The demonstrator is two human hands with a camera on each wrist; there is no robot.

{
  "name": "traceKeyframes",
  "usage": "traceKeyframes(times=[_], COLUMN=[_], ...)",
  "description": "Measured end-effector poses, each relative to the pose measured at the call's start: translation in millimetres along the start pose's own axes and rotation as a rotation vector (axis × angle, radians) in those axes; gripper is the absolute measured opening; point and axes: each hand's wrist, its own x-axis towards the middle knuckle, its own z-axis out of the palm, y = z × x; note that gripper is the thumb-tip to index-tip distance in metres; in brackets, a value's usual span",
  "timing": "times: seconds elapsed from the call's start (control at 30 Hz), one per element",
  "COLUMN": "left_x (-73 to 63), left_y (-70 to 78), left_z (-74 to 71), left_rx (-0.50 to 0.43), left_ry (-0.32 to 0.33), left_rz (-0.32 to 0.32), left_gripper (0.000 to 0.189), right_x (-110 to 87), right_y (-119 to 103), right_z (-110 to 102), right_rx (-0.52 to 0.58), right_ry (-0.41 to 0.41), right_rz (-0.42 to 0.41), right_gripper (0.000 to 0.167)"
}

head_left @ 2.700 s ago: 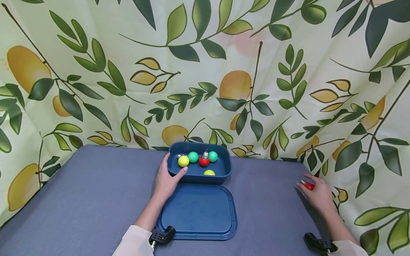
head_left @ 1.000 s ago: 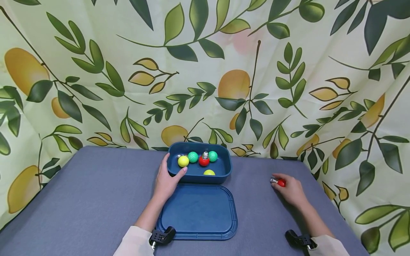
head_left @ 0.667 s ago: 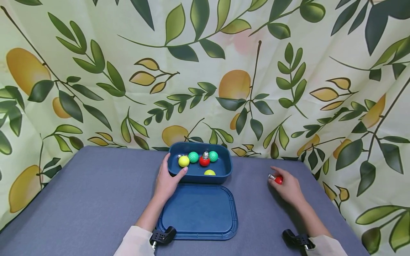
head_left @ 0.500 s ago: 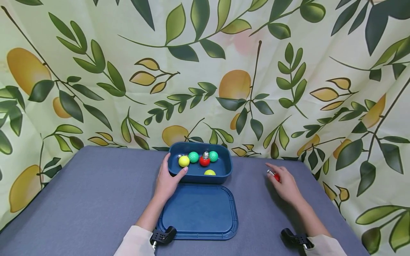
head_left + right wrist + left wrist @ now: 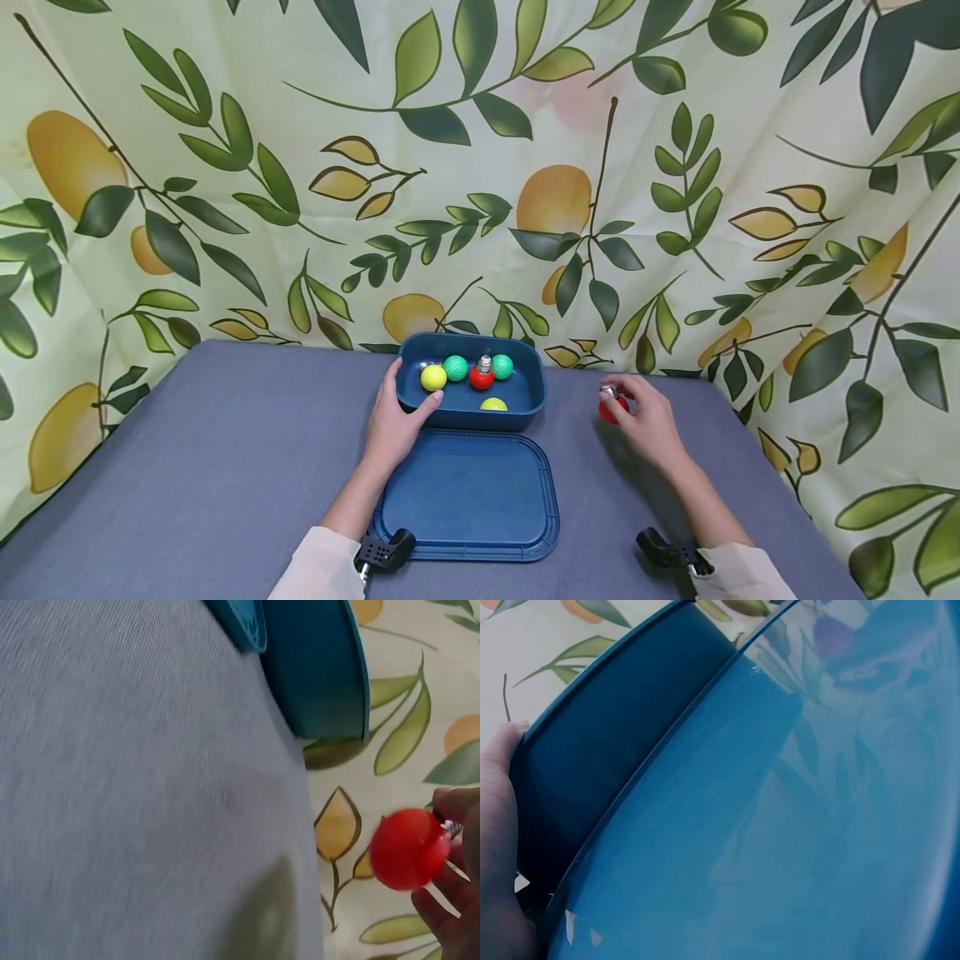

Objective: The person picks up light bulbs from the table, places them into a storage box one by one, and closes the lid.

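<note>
My right hand (image 5: 647, 417) pinches a red light bulb (image 5: 409, 849) by its silver screw base, the red globe pointing down, above the table to the right of the box. My left hand (image 5: 393, 421) grips the left end of a dark blue box (image 5: 480, 422), thumb over the front rim. Inside the box lie a yellow ball (image 5: 433, 377), a second yellow ball (image 5: 493, 404) half hidden by the front wall, two green textured balls (image 5: 455, 367) and another red bulb (image 5: 482, 375) standing base up. Something silvery shows partly behind the first yellow ball.
A flat blue lid (image 5: 468, 497) lies on the grey-blue tablecloth (image 5: 247, 467) directly in front of the box. Behind the table hangs a curtain (image 5: 450, 183) printed with leaves and fruit, which also runs along the right edge.
My right hand has carried the red bulb leftward from the table's right edge toward the box. The bulb has turned from lying sideways to globe down. My left hand stays at the box.
</note>
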Motion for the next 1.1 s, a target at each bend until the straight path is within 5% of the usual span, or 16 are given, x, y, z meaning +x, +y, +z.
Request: traceKeyframes(times=[0.57,0.87,1.1], left_x=[-1.2,-1.3,-1.4], left_y=[1.7,2.4,1.1], left_z=[-0.7,-0.7,-1.0], left_rx=[-0.004,-0.003,-0.005], left_ry=[0.005,0.01,0.015], left_rz=[-0.004,0.008,0.014], left_gripper=[0.093,0.092,0.092], right_x=[36.3,50.5,56.7], right_y=[-46,-58,-65], right_z=[16,43,64], right_rx=[0.137,0.163,0.205], right_ry=[0.007,-0.069,-0.136], right_rz=[-0.08,-0.11,-0.051], right_gripper=[0.027,0.024,0.024])
